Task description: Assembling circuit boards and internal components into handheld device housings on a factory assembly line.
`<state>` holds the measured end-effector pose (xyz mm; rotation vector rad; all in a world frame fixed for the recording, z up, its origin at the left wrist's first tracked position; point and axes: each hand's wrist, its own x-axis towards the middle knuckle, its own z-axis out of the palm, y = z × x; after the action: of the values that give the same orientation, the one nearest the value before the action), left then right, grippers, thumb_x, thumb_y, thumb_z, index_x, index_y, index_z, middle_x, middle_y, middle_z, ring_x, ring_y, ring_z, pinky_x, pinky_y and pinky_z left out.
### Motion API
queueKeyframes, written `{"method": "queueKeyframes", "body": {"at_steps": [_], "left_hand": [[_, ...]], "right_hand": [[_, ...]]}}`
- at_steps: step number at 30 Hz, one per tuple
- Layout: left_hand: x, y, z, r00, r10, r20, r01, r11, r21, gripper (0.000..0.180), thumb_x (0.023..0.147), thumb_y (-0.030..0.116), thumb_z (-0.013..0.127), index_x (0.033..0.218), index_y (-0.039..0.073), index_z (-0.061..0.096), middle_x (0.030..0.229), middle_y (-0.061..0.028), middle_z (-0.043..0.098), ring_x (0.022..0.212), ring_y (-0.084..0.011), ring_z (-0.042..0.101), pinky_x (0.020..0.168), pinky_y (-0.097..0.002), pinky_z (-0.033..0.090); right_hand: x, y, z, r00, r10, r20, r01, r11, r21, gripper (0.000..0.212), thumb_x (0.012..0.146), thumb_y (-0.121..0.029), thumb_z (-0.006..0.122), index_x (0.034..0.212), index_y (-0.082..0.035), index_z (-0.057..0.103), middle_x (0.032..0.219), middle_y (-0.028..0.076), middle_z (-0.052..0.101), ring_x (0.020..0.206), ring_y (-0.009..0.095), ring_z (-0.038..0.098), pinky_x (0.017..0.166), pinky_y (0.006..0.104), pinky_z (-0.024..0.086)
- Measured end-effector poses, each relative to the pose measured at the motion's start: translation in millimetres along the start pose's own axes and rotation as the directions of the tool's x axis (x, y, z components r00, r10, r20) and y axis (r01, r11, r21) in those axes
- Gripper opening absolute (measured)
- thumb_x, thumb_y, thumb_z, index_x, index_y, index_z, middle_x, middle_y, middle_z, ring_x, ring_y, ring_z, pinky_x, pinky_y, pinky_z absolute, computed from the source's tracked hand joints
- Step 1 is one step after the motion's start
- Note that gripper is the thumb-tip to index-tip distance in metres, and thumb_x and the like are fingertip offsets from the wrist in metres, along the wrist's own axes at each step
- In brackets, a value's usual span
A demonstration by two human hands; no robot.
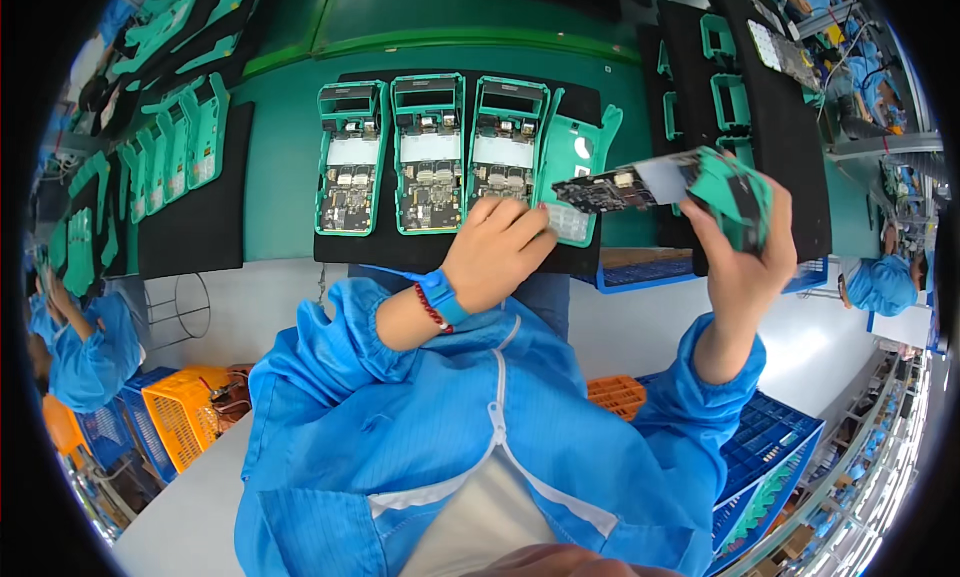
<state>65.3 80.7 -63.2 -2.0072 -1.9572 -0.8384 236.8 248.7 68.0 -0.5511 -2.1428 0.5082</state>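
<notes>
My right hand grips a circuit board assembly by its green frame end, raised and tilted above the mat. Its dark board points left, over a green housing shell with a clear keypad area at its lower end. My left hand has its fingers bent at that shell's lower left edge, partly covering the unit beside it; the thumb is hidden. Further left lie three green housings with boards inside: a left unit, a middle unit and a right unit.
A black mat lies under the units on the green table. Several green shells stand on a left mat. Green frames lie on a right mat. Blue crates and an orange crate stand below; co-workers sit at both sides.
</notes>
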Motion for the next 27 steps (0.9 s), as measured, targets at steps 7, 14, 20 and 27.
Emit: {"method": "queueKeyframes", "body": {"at_steps": [7,14,20,27], "left_hand": [[-20,1,4,0.985,0.095,-0.143,-0.109,0.989,-0.098,0.024,0.076,0.014,0.064,0.099,0.012,0.071,0.096,0.0019,0.061,0.090,-0.0170,0.057,0.079,-0.0328,0.042],[-20,1,9,0.984,0.082,-0.156,-0.102,0.987,-0.123,0.021,0.076,0.012,0.070,0.097,0.012,0.071,0.095,0.0016,0.061,0.089,-0.0179,0.058,0.077,-0.0332,0.042],[-12,7,2,0.993,-0.002,-0.119,-0.023,0.978,-0.209,0.039,0.074,0.005,0.076,0.112,0.010,0.069,0.126,-0.0052,0.065,0.110,-0.0242,0.063,0.087,-0.0363,0.047],[-7,1,0,0.985,0.129,0.117,-0.112,0.984,-0.137,0.048,0.083,0.005,0.057,0.131,0.004,0.060,0.142,-0.0104,0.055,0.133,-0.0267,0.051,0.106,-0.0419,0.043]], "right_hand": [[29,5,24,0.920,-0.103,0.378,0.184,0.965,-0.185,0.039,0.069,-0.022,0.088,0.097,0.000,0.072,0.085,0.012,0.066,0.086,0.029,0.060,0.074,0.0391,0.050],[41,5,40,0.839,-0.141,0.525,0.280,0.940,-0.196,0.045,0.070,-0.034,0.086,0.099,-0.002,0.074,0.082,0.012,0.068,0.088,0.030,0.060,0.079,0.0412,0.050],[44,25,60,0.780,0.093,0.619,0.000,0.989,-0.148,0.053,0.078,-0.047,0.080,0.091,0.004,0.074,0.065,0.017,0.064,0.055,0.030,0.061,0.058,0.0385,0.051],[22,67,99,0.967,-0.194,0.166,0.252,0.828,-0.501,0.053,0.084,-0.056,0.069,0.115,-0.014,0.072,0.132,0.013,0.059,0.131,0.037,0.046,0.109,0.0529,0.033]]}}
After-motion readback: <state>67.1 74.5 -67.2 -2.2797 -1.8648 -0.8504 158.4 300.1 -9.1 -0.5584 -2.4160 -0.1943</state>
